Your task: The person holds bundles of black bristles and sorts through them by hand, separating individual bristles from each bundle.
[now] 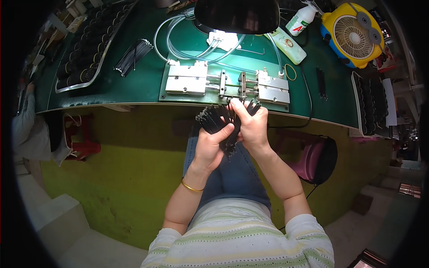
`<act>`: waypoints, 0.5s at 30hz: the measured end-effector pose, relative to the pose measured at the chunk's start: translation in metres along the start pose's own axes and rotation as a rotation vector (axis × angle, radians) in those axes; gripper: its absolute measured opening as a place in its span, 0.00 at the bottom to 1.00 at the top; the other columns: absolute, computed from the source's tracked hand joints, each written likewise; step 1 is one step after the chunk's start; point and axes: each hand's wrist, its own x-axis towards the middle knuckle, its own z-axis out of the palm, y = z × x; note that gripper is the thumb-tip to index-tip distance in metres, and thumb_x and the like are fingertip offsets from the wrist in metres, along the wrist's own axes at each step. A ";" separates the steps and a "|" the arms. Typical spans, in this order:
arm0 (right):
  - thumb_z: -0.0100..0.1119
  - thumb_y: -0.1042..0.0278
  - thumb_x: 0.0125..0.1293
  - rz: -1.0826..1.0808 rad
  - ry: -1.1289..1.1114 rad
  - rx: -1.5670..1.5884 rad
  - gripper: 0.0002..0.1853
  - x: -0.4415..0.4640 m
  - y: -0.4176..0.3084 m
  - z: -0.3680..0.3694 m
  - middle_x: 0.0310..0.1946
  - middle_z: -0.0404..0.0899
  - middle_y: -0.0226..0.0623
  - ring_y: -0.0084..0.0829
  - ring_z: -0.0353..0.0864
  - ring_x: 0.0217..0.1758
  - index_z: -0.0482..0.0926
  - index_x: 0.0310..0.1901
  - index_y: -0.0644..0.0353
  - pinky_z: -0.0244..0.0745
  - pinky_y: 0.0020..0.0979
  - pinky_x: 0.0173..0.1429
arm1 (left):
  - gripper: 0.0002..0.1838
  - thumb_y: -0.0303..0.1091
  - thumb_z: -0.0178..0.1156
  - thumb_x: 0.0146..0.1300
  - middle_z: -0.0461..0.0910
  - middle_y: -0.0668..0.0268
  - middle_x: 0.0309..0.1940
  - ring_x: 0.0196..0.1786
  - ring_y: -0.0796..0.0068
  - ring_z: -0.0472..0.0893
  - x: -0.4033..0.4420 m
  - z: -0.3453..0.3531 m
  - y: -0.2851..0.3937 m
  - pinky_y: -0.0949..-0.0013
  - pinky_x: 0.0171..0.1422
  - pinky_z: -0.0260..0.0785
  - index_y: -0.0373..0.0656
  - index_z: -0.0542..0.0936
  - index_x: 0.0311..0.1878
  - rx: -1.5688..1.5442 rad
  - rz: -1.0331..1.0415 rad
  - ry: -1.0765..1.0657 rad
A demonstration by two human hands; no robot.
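Left hand: closed around the big bundle of black wire pieces point(213, 119), thumb pressed across it. The hand itself point(209, 149) sits a bit lower and farther from the bench than the other one.
Right hand: also closed, the hand point(254, 128) pinching a smaller bunch of black wire pieces point(253, 107), index finger and thumb up by the bench edge. Can't tell how many.
Which way they lie: big bundle slants from upper left down to lower right, small bunch leans the other way, up to the right. They meet low down between the palms, kinda like a V.
Metal fixture: just past the fingertips, two silver blocks point(186, 80) point(273, 88) facing each other. Right hand's nearer.
Green bench: more black wires point(133, 56) off to the left, clear tubes point(172, 38) looping behind the fixture.
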 end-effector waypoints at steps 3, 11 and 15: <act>0.56 0.66 0.60 0.009 -0.033 -0.077 0.11 -0.004 -0.006 -0.002 0.14 0.74 0.29 0.14 0.65 0.10 0.78 0.25 0.64 0.56 0.18 0.11 | 0.09 0.21 0.55 0.57 0.76 0.63 0.34 0.34 0.71 0.78 -0.003 0.008 0.006 0.68 0.39 0.75 0.35 0.73 0.43 -0.038 -0.028 0.064; 0.54 0.68 0.61 -0.060 -0.096 -0.125 0.10 -0.012 -0.009 0.000 0.15 0.74 0.29 0.14 0.63 0.10 0.78 0.27 0.65 0.55 0.18 0.10 | 0.08 0.21 0.55 0.57 0.77 0.63 0.33 0.30 0.72 0.78 -0.003 0.000 0.003 0.71 0.33 0.74 0.36 0.74 0.41 0.049 0.014 0.025; 0.53 0.68 0.61 -0.051 -0.062 -0.114 0.10 -0.010 -0.006 0.000 0.15 0.74 0.29 0.13 0.63 0.09 0.78 0.27 0.65 0.55 0.18 0.10 | 0.07 0.21 0.55 0.57 0.77 0.62 0.31 0.28 0.72 0.78 -0.003 -0.002 0.003 0.72 0.32 0.74 0.35 0.75 0.40 0.094 0.013 0.060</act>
